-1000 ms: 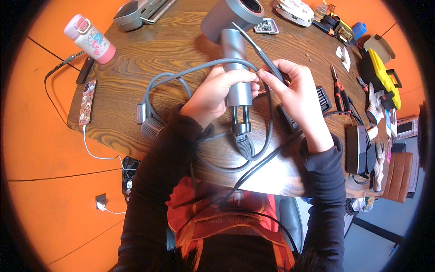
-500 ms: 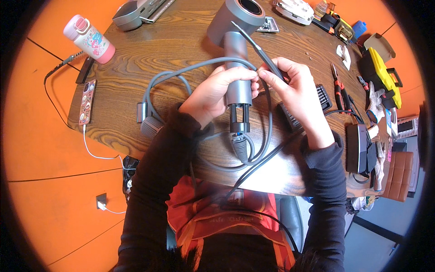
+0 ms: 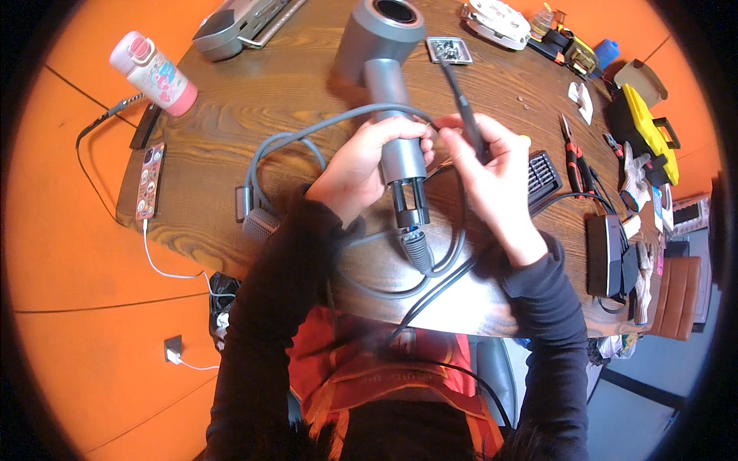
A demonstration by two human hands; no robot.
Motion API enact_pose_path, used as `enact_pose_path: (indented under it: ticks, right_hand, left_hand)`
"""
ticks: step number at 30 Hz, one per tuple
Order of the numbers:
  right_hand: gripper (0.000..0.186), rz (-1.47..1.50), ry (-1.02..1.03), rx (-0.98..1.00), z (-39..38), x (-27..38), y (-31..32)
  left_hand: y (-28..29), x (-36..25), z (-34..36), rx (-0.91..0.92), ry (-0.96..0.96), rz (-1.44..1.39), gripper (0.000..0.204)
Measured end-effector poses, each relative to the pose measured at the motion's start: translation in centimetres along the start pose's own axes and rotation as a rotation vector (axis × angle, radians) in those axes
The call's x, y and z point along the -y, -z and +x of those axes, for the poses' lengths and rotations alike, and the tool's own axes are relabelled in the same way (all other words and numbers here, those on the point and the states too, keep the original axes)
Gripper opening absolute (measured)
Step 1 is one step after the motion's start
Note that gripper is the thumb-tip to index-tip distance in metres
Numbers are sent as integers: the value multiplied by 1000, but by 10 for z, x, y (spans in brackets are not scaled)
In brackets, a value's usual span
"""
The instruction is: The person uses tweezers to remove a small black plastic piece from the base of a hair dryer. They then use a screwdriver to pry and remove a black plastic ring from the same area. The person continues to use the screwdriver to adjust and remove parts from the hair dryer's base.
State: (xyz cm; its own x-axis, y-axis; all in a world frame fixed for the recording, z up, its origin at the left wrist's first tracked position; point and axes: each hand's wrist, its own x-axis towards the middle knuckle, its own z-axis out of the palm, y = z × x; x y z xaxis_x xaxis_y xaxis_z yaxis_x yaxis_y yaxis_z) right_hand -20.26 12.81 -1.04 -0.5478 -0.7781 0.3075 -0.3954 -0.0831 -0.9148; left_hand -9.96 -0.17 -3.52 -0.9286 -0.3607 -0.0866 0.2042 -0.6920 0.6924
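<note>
The grey hair dryer (image 3: 382, 38) lies with its head away from me and its handle toward me. A black inner frame (image 3: 410, 203) is exposed at the handle's near end, above the cord's ribbed sleeve (image 3: 417, 252). My left hand (image 3: 369, 157) is closed around the handle, its thumb and fingertips at the looped grey cord (image 3: 338, 117). My right hand (image 3: 496, 161) grips a slim dark pen-shaped tool (image 3: 466, 115) pointing away from me. Its thumb and fingertip meet beside the cord near my left fingertips; what they pinch there is too small to make out.
A small tray of metal bits (image 3: 449, 51) lies beyond the tool. At right are a black bit case (image 3: 544, 175), red-handled pliers (image 3: 575, 161), a yellow-black toolbox (image 3: 644, 131) and a black box (image 3: 606, 253). A bottle (image 3: 157, 77) and phone (image 3: 150, 180) stand or lie left.
The tool's tip has swung right, off the dryer's head and toward the small tray. The dryer has tilted, its head shifting slightly left and its near end slightly right.
</note>
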Motion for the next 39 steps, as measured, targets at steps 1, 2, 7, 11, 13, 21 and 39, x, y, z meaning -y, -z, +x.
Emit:
enact_pose_path:
  ticks: [1,2,7,11,13,21,39]
  right_hand:
    - [16,76,27,-2,-1,-1,-3]
    - [17,87,42,20,-2,-2,-4]
    - [16,-42,90,-2,-4,-7,-8]
    - [11,-49,146,-38,-3,-4,-7]
    - [11,-135,185,-20,-2,-1,-5]
    - [20,-210,110,32,-2,7,-3]
    - [16,-187,23,83,2,-9,1]
  left_hand:
    - [0,0,1,22,-10,-7,16]
    - [1,-1,1,30,-4,7,15]
    - [-2,1,0,13,-10,0,14]
    - [1,2,1,58,36,-16,15]
    - [4,5,2,60,26,-13,16]
    - [14,14,8,47,-14,94,19]
    - [7,15,3,-200,75,237,23]
